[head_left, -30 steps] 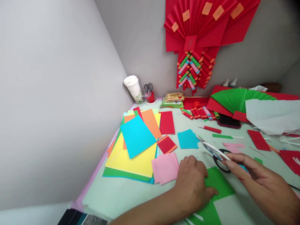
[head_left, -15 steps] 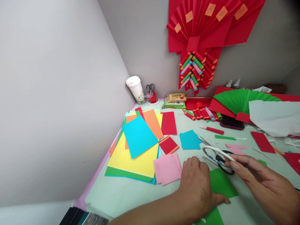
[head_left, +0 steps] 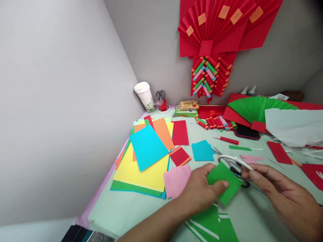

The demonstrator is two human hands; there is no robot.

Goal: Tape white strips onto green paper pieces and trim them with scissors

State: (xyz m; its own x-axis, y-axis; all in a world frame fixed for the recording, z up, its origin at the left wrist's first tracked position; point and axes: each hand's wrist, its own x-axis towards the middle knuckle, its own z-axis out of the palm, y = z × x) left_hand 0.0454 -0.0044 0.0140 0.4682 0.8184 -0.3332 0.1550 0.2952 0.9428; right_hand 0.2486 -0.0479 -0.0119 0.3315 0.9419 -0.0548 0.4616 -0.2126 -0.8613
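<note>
My left hand (head_left: 198, 188) pinches a small green paper square (head_left: 224, 185) between thumb and fingers, raised over the table. Between the thumb and fingers of my right hand (head_left: 282, 193) is a thin roll of white tape (head_left: 233, 158), held just right of the square. Behind the roll lie scissors with dark handles (head_left: 236, 172), partly covered. Below my left hand are green paper pieces (head_left: 210, 222) bearing white strips. A small stack of pink paper (head_left: 175, 181) lies beside the left wrist, and blue squares (head_left: 203, 151) lie beyond it.
Coloured sheets (head_left: 151, 179) are piled at the left. A white cup (head_left: 145, 95) and a red holder with scissors (head_left: 163, 105) stand by the wall. Small paper rolls (head_left: 212, 123), a red pen (head_left: 228, 140), a phone (head_left: 247, 131) and a green paper fan (head_left: 254, 109) lie farther back.
My left hand has picked up the green square from the table and turned, lifting it toward the tape roll. The green pieces with white strips are now uncovered. My right hand keeps the tape.
</note>
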